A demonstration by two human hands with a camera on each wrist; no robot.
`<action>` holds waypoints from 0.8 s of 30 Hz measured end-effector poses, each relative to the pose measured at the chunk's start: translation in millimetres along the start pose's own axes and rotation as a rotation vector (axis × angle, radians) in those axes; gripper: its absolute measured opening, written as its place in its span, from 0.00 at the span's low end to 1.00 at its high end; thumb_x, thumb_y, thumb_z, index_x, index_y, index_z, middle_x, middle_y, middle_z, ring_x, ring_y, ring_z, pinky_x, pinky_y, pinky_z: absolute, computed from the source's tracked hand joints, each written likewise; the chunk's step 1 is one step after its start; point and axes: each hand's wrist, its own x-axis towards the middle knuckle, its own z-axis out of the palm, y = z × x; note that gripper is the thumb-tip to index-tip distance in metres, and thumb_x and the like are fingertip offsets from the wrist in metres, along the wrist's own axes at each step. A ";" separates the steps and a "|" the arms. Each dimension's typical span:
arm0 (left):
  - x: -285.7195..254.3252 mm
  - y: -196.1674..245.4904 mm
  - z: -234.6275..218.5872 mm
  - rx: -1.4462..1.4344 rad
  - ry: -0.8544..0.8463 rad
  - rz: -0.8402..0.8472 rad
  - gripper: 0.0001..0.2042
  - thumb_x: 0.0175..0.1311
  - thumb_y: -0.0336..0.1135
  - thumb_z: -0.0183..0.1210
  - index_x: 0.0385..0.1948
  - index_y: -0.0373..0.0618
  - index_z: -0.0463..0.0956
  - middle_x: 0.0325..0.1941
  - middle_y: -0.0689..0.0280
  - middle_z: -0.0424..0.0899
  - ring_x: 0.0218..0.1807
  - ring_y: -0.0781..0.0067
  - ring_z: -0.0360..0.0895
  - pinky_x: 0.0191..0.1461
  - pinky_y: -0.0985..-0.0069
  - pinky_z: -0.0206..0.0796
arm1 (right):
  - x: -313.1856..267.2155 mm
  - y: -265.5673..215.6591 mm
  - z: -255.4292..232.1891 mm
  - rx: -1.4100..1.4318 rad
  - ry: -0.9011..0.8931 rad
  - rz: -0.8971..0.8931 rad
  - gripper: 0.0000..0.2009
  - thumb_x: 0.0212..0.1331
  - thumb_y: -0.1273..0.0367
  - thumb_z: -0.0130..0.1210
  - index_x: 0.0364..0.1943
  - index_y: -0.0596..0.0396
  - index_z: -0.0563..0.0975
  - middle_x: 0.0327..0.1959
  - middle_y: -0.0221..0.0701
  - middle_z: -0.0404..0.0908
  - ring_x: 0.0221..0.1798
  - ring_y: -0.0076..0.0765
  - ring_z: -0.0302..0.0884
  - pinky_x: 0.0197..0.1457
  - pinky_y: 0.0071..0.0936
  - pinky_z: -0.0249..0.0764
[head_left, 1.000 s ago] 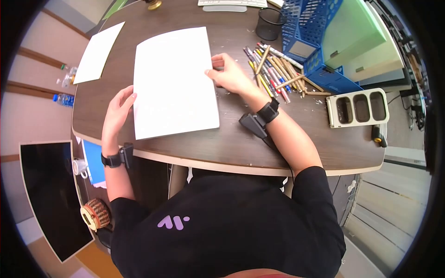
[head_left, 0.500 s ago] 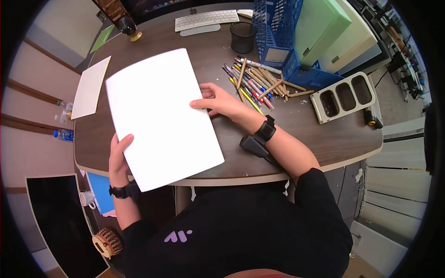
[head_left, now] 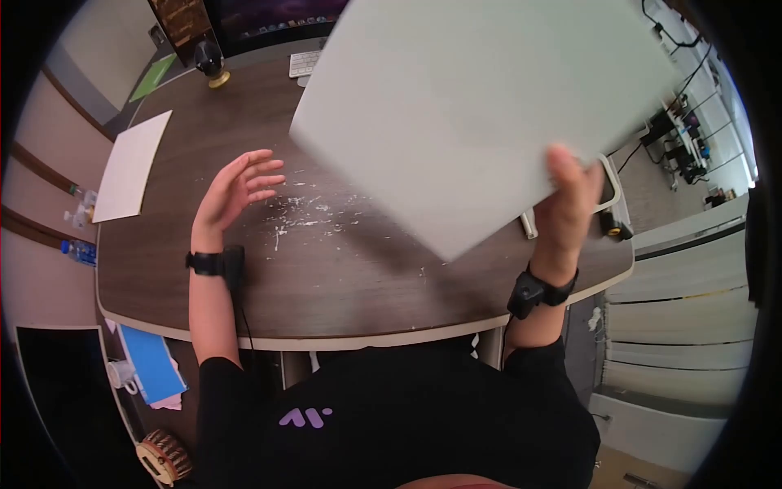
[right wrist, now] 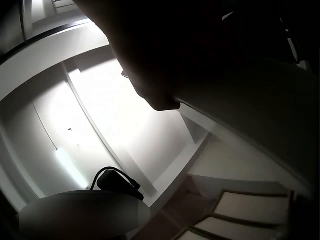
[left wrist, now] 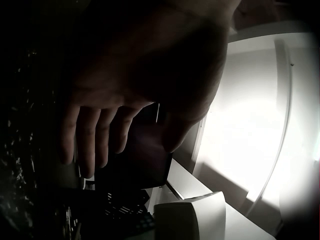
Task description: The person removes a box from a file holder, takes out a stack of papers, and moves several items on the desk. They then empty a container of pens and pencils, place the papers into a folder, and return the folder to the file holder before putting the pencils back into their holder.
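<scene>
My right hand (head_left: 566,204) grips a large, stiff white paper sheet (head_left: 481,106) at its lower right edge, the thumb on the near face. The sheet is raised and tilted over the right of the desk, blurred, and hides most of what lies behind it. In the right wrist view the hand is a dark shape against the sheet's edge (right wrist: 250,140). My left hand (head_left: 236,191) hovers over the left of the desk with fingers extended and nothing in it. White scraps (head_left: 305,216) lie on the desk beside it.
Another white sheet (head_left: 133,167) lies at the desk's left edge. A keyboard (head_left: 305,63) shows partly, with a dark ornament on a gold base (head_left: 216,72) to its left. A pale holder (head_left: 609,183) and a black-and-yellow tool (head_left: 615,226) sit at the right edge.
The white sheet has gone up and to the right, held by my right hand alone. My left hand has let go of it. White scraps now show, while the pencils and pens are hidden.
</scene>
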 end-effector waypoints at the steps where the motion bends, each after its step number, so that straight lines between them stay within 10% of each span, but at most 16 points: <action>1: 6.9 -10.2 -7.3 -0.080 -0.007 -0.022 0.24 0.75 0.47 0.51 0.63 0.37 0.67 0.59 0.52 0.79 0.57 0.61 0.81 0.57 0.66 0.76 | 4.1 -6.5 4.8 0.041 0.153 -0.169 0.18 0.56 0.66 0.64 0.47 0.62 0.75 0.37 0.28 0.77 0.33 0.21 0.71 0.37 0.21 0.68; 3: 15.6 -32.8 -18.9 -0.133 0.025 -0.081 0.23 0.76 0.45 0.50 0.61 0.36 0.69 0.56 0.52 0.81 0.55 0.60 0.82 0.56 0.67 0.77 | 17.5 -5.3 -11.8 0.033 0.178 -0.367 0.21 0.60 0.68 0.59 0.56 0.65 0.72 0.48 0.37 0.79 0.51 0.33 0.79 0.58 0.34 0.75; 10: 16.3 -46.0 -24.9 -0.057 0.128 -0.055 0.17 0.76 0.41 0.51 0.54 0.36 0.73 0.48 0.54 0.84 0.48 0.64 0.84 0.53 0.70 0.79 | 55.9 17.1 18.9 -0.259 0.410 -0.806 0.24 0.54 0.77 0.66 0.54 0.64 0.69 0.50 0.40 0.77 0.46 0.32 0.78 0.52 0.31 0.78; 24: 17.0 -39.3 -25.8 -0.093 0.102 -0.066 0.16 0.76 0.41 0.52 0.52 0.37 0.74 0.45 0.55 0.84 0.46 0.64 0.85 0.50 0.70 0.80 | 84.1 96.8 29.7 -0.389 0.308 -0.748 0.34 0.51 0.74 0.72 0.60 0.66 0.64 0.57 0.44 0.74 0.57 0.39 0.77 0.61 0.37 0.77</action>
